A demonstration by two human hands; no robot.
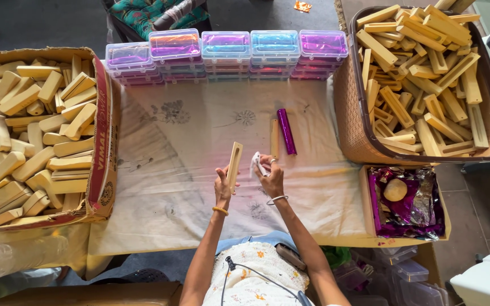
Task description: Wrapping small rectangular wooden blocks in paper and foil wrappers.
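A view from above of a person seated at a table covered by a pale printed cloth (188,170). The left hand (223,186) is closed around the lower end of a slim wooden block (234,163) with a long slot cut in its face, holding it upright over the middle of the cloth. The right hand (271,177) pinches a small white cloth (256,164) just beside the block, not clearly touching it. It looks like a wiping or cleaning step on this one block; a next move would call for bringing the white cloth against the wood while the left hand keeps the block steady. Just beyond the hands lie two pieces side by side: one bare wooden stick (274,138) and one shiny purple wrapped stick (286,131). Along the far edge stand five stacks of clear plastic boxes (226,52) with pink, purple and blue tints. On the left sits one cardboard box (104,124) heaped with rounded wooden blocks, too many to count. On the right is one brown basket (351,124) piled with slotted blocks, also uncountable. Below it, one small open box (368,198) holds crumpled purple foil (418,212) and one round pale lump (395,190).
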